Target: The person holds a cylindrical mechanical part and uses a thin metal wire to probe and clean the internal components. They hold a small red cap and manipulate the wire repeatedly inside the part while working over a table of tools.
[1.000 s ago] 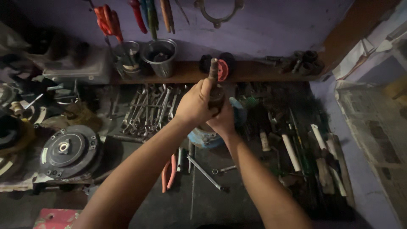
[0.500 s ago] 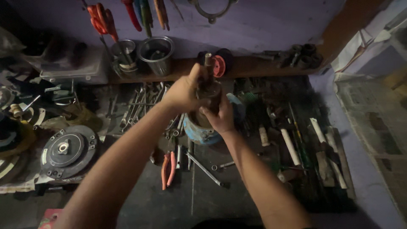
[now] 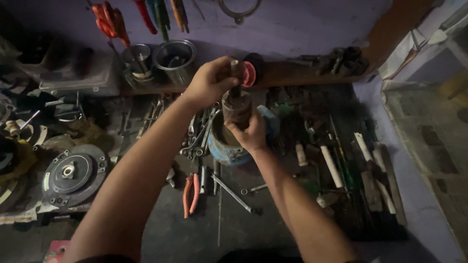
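Gripping the dark rod [image 3: 235,78] in your left hand [image 3: 209,83], keep it upright while your right hand [image 3: 251,134] clasps the rusty cylinder [image 3: 237,108] steady above the blue housing [image 3: 229,143].

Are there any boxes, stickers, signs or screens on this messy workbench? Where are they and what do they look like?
No signs, stickers or screens show.
Plastic case: back left on the shelf, flat, grey, lid shut.
Two metal cups: back shelf, round, shiny, beside the case.
Red box corner: bottom left edge, mostly cut off.
Both hands hold a dark metal cylinder, which is bare, with no label.
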